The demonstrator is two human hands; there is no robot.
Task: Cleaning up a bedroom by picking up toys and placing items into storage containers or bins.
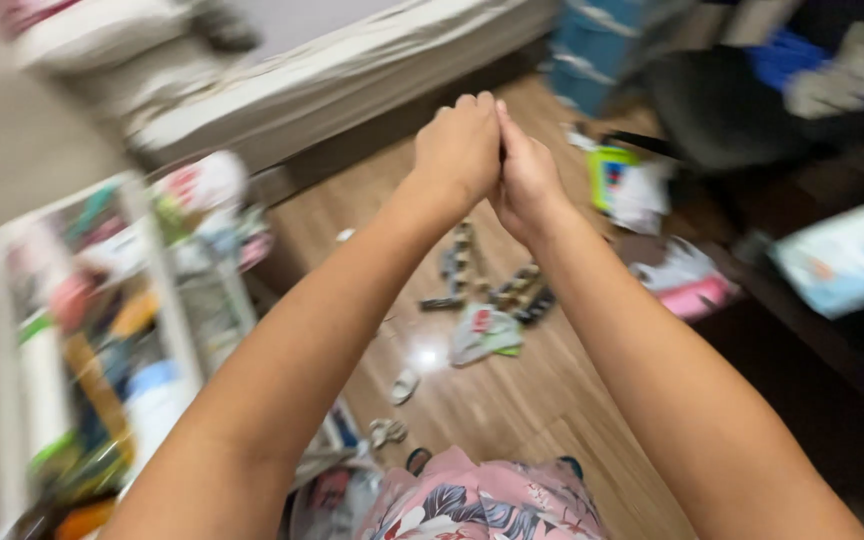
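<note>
At the upper centre of the frame, the left hand and right hand press together, fingers closed on each other, nothing visibly held; small toys lie scattered on the wooden floor below, uncollected.

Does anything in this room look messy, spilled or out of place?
Yes. Small things lie scattered over the brown wooden floor: a row of dark blocks, a crumpled white and green wrapper, and a pink and white bag. Both hands, left hand and right hand, are pressed together above them, holding nothing visible.
</note>
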